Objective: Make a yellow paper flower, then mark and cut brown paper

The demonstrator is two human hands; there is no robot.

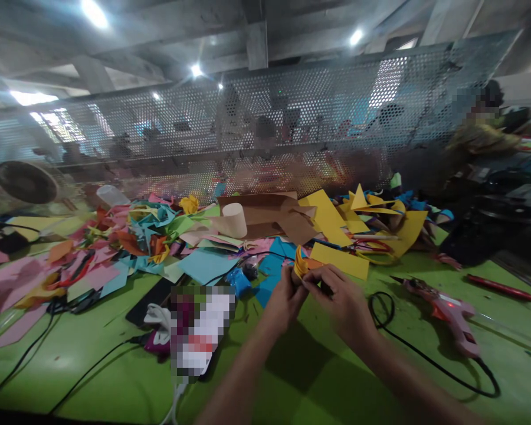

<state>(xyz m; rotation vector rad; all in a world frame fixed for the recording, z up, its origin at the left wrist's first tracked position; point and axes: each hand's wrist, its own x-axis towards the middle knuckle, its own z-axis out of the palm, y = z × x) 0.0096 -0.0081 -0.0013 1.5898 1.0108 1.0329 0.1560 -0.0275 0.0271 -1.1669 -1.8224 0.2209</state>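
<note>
Above the green table, my left hand [287, 300] is closed around the base of a small yellow-orange folded paper piece [300, 264] with layered, petal-like strips. My right hand [334, 289] meets it from the other side, its thumb and fingers pinched at the lower edge of the same piece. The fingers partly hide the lower end. To the right of my hands lies a pink glue gun [451, 313] with a black cord and a glue stick at its back. Blue paper sheets [277, 260] and a yellow sheet [340, 260] lie just beyond my hands.
Piles of coloured paper [148, 227] stretch along a perforated metal screen [292, 118]. A phone [207, 330], a white plug [158, 321] and cables are at left. Red-handled scissors [374, 247] lie behind; a red pen-like tool [500, 287] lies right. A person [487, 133] is at far right.
</note>
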